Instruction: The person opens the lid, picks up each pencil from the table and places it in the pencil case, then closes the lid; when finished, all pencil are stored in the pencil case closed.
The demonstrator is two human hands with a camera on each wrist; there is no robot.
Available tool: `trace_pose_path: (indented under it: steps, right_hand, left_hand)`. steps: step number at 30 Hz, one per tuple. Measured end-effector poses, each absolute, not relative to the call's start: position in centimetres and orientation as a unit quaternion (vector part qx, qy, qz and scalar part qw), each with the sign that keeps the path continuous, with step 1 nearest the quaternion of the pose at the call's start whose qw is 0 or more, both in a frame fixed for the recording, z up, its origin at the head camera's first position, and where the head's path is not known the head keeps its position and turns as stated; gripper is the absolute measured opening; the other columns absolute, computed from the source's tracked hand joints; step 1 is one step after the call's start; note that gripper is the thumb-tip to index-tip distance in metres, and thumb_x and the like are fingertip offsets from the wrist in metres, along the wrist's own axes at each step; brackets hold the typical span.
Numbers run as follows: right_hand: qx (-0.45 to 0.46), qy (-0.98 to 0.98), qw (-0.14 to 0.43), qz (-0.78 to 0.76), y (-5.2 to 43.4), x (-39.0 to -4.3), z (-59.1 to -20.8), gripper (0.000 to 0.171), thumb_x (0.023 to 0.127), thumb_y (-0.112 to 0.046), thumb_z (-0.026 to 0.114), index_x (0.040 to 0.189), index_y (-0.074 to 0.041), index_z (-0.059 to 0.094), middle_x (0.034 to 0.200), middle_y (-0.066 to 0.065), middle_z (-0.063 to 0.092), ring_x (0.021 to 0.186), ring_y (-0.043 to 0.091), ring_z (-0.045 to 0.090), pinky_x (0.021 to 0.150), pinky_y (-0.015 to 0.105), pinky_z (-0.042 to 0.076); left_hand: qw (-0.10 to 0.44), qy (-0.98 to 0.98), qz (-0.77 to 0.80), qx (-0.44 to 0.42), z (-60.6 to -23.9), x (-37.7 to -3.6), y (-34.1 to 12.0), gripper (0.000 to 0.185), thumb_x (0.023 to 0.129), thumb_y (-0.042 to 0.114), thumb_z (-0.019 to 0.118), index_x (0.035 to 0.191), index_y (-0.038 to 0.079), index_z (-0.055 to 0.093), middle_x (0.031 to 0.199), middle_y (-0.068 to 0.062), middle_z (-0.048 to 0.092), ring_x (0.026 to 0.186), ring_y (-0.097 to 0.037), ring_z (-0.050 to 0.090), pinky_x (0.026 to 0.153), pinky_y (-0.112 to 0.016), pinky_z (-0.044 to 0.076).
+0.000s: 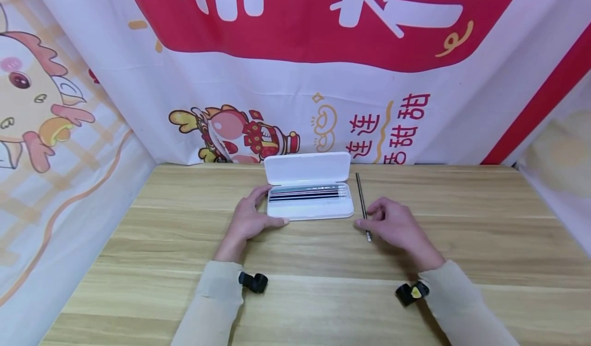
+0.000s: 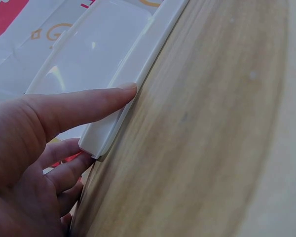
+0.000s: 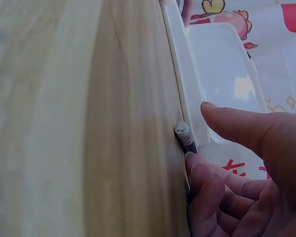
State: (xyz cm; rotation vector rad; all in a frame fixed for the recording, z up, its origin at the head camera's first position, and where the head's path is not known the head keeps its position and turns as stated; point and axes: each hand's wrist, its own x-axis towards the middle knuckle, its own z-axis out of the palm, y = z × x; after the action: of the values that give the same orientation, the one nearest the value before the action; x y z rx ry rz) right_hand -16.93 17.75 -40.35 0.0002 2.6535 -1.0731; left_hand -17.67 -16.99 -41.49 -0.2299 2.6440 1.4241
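A white pencil case [image 1: 304, 211] lies on the wooden table with its lid [image 1: 307, 168] raised at the back. Several dark pencils [image 1: 302, 196] lie side by side inside it, pale ends to the right. My left hand [image 1: 247, 219] holds the case's left end, thumb along the front wall and fingers round the corner. To the right of the case, one loose dark pencil [image 1: 360, 192] lies lengthwise, its white eraser end [image 3: 183, 131] nearer to me. At that pencil is my right hand [image 1: 392, 225], bent fingers beside the shaft, thumb [image 3: 237, 126] apart from them.
The wooden table [image 1: 304, 310] ends at the back against a hanging white cloth [image 1: 286, 87] with red and cartoon prints. Printed cloth [image 1: 106, 182] also hangs at the left side. Small black devices [image 1: 253, 282] sit on both wrists.
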Motion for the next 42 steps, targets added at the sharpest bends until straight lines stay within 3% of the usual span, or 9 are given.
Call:
trace_pose_path:
  steps: [12,27,42]
  right_hand:
    - [0.002,0.926,0.137,-0.353,17.6,-16.9,-40.3,0.037,0.096,-0.029,0.081,0.120,-0.005,0.065,0.103,0.012,0.071,0.088,0.024,0.062,0.069,0.030,0.051]
    - [0.020,0.933,0.152,-0.327,18.7,-16.4,-40.2,0.018,0.101,-0.024,0.072,0.102,-0.007,0.068,0.088,0.009,0.071,0.074,0.021,0.060,0.062,0.029,0.051]
    - [0.015,0.893,0.173,-0.415,20.9,-16.6,-40.4,0.028,0.106,-0.022,0.060,0.118,0.004,0.064,0.085,0.012,0.071,0.069,0.018,0.071,0.061,0.033,0.064]
  left_hand:
    - [0.066,0.876,0.470,-0.080,-41.6,-17.7,-16.9,0.096,0.075,0.027,0.099,0.158,0.031,0.052,0.170,-0.005,0.047,0.163,-0.037,0.029,0.135,-0.065,0.017]
    - [0.071,0.874,0.473,-0.085,-41.5,-17.7,-17.0,0.097,0.075,0.029,0.099,0.159,0.031,0.051,0.171,-0.004,0.046,0.164,-0.037,0.026,0.135,-0.065,0.015]
    - [0.067,0.875,0.471,-0.084,-41.6,-17.6,-17.0,0.096,0.075,0.028,0.099,0.158,0.031,0.051,0.171,-0.005,0.046,0.163,-0.037,0.028,0.135,-0.066,0.018]
